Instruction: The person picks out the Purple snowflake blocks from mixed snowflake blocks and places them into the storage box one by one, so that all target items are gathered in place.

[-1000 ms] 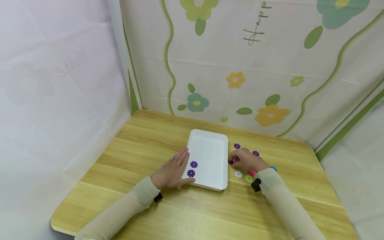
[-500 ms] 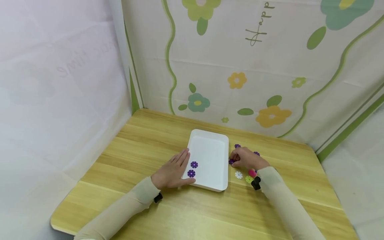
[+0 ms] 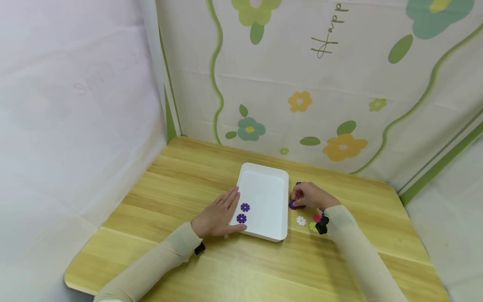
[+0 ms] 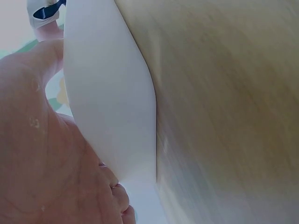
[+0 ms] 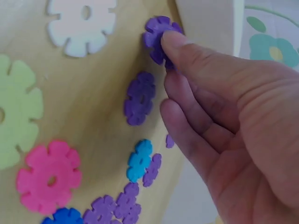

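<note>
A white tray [image 3: 266, 197] lies on the wooden table, with two purple snowflake discs in its near left part, one farther back [image 3: 245, 207] and one nearer [image 3: 241, 218]. My left hand [image 3: 215, 217] rests on the tray's left rim, fingers straight and thumb across the near left corner; the left wrist view shows the palm against the tray's outer wall [image 4: 110, 93]. Just right of the tray, my right hand [image 3: 315, 196] pinches a purple snowflake disc [image 5: 155, 37] between thumb and fingers. Another purple disc [image 5: 139, 99] lies on the table beside it.
Around the right hand lie a white disc [image 3: 301, 220], a yellow-green disc [image 3: 313, 227], a pink disc [image 5: 49, 177], a light blue disc [image 5: 139, 161] and several more purple ones [image 5: 99, 211]. A patterned cloth [image 3: 264, 84] hangs behind the table.
My right hand has risen slightly at the tray's right side, and the purple disc in its pinch shows more clearly. The left hand stays on the rim. The head view has shifted slightly.
</note>
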Demonstrator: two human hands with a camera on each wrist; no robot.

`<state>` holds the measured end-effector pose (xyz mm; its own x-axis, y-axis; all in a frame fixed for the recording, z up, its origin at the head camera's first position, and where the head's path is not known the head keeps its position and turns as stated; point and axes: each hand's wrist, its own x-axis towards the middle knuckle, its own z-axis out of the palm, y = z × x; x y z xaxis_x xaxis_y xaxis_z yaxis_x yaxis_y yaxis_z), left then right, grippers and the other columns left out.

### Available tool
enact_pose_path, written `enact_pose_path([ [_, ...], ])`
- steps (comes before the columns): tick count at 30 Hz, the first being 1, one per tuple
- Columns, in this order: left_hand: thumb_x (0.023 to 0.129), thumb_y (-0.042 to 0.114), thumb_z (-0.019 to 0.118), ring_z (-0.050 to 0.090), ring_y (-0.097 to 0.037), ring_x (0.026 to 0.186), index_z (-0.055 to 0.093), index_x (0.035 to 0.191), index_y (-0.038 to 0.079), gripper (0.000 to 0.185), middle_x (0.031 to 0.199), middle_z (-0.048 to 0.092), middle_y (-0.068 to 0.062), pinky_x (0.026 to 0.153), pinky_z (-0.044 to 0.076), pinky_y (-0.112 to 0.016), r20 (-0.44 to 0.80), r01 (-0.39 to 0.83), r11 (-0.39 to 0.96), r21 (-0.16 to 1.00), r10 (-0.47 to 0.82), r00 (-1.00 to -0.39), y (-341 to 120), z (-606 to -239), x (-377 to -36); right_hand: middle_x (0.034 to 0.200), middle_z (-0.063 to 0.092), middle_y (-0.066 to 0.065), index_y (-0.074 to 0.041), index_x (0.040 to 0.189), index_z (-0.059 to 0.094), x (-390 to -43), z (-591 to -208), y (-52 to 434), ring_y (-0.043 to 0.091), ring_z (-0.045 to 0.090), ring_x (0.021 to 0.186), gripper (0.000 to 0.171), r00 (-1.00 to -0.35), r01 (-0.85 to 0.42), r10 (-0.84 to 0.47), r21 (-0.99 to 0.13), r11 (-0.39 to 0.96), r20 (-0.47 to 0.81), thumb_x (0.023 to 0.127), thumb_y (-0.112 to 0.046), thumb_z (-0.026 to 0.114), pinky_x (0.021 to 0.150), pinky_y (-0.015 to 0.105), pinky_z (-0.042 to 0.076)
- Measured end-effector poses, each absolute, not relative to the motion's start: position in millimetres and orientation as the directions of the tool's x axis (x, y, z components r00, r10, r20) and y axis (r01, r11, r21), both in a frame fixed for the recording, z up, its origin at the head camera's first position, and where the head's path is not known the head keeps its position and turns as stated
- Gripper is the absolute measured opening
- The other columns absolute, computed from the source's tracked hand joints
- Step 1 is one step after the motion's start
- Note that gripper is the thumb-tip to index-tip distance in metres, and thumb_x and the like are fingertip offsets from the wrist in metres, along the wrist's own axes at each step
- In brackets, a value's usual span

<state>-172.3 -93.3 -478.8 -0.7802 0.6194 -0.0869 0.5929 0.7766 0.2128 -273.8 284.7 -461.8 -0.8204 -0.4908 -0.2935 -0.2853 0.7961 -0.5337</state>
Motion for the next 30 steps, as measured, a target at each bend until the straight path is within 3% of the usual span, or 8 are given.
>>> enact_pose_path([
  [2,0.101,0.077,0.041,0.010,-0.037,0.166,0.014,0.167,-0.005,0.108,0.178,0.005,-0.022,0.134,0.021,-0.050,-0.090,0.594,0.777,0.207,0.620,-0.779,-93,-478,-172,0.099,0.075,0.004,-0.007,0.100,0.075,-272,-458,287,0.014,0.067,0.084,0.003,-0.814,-0.302,-0.506,-0.537,0.788,-0.285,0.097,-0.006,0.075,0.075,0.027,0.059],
  [9,0.101,0.076,0.042,0.011,-0.037,0.166,0.015,0.166,-0.005,0.108,0.177,0.007,-0.022,0.134,0.022,-0.050,-0.080,0.596,0.778,0.202,0.619,-0.781,-93,-479,-172,0.106,0.079,0.000,-0.012,0.101,0.080,-275,-441,296,0.012,0.068,0.092,0.011,-0.797,-0.339,-0.526,-0.502,0.796,-0.297,0.101,-0.009,0.070,0.080,0.027,0.058],
  [20,0.101,0.074,0.044,0.012,-0.038,0.166,0.016,0.166,-0.006,0.107,0.177,0.008,-0.023,0.134,0.023,-0.051,-0.079,0.595,0.775,0.213,0.620,-0.781,-93,-477,-172,0.098,0.076,0.007,-0.007,0.100,0.076,-281,-405,278,0.031,0.070,0.090,0.010,-0.770,-0.366,-0.562,-0.513,0.776,-0.301,0.104,-0.007,0.066,0.077,0.029,0.058],
  [26,0.102,0.073,0.045,0.013,-0.039,0.166,0.017,0.166,-0.006,0.106,0.177,0.009,-0.024,0.134,0.023,-0.051,-0.077,0.599,0.773,0.210,0.624,-0.778,-92,-478,-172,0.094,0.073,0.003,-0.011,0.097,0.075,-288,-394,254,0.017,0.060,0.079,0.011,-0.778,-0.377,-0.540,-0.450,0.810,-0.320,0.104,-0.012,0.067,0.073,0.028,0.052],
  [30,0.101,0.074,0.045,0.014,-0.038,0.166,0.018,0.166,-0.006,0.106,0.177,0.010,-0.023,0.133,0.024,-0.050,-0.075,0.598,0.774,0.208,0.622,-0.779,-91,-478,-171,0.094,0.073,0.000,-0.014,0.096,0.075,-293,-392,233,0.015,0.059,0.081,0.010,-0.774,-0.407,-0.549,-0.417,0.813,-0.316,0.104,-0.015,0.069,0.075,0.029,0.052],
])
